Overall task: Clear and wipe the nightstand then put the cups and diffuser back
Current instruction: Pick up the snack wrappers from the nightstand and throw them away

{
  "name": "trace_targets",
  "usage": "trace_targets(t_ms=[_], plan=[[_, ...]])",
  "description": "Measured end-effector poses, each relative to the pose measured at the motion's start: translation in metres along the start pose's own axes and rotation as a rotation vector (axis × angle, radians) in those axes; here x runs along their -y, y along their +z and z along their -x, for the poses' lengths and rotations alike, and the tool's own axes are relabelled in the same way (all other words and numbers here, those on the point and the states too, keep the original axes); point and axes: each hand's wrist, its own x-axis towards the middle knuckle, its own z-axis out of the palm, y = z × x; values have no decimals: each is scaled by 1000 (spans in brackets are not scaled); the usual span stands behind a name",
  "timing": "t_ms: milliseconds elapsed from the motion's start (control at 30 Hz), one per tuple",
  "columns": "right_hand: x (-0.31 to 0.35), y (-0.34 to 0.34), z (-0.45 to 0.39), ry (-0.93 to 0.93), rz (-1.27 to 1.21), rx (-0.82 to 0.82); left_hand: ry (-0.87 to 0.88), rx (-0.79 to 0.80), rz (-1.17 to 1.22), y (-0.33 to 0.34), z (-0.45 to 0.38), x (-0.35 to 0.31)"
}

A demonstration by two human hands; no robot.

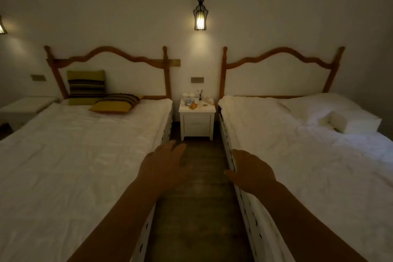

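We are standing in the aisle between the two beds, well apart from the nightstand (pixel 197 110) against the far wall. Our left hand (pixel 164 168) and right hand (pixel 251 171) are reaching forward, each grip spread and carrying nothing. We judge clearing not yet begun; the next move is calling for an approach. The cups (pixel 188 96) and diffuser (pixel 200 94) are standing at the back of the surface, with small litter (pixel 193 106) lying in front. Cup contents cannot be told.
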Motion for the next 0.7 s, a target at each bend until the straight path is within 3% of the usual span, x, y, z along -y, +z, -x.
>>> trace_targets(t_ms=[300,700], plan=[[27,6,-107,8,55,-10,31,0,18,15,-95,46],[-29,5,-306,-39,66,63,-15,51,-12,44,-292,38]])
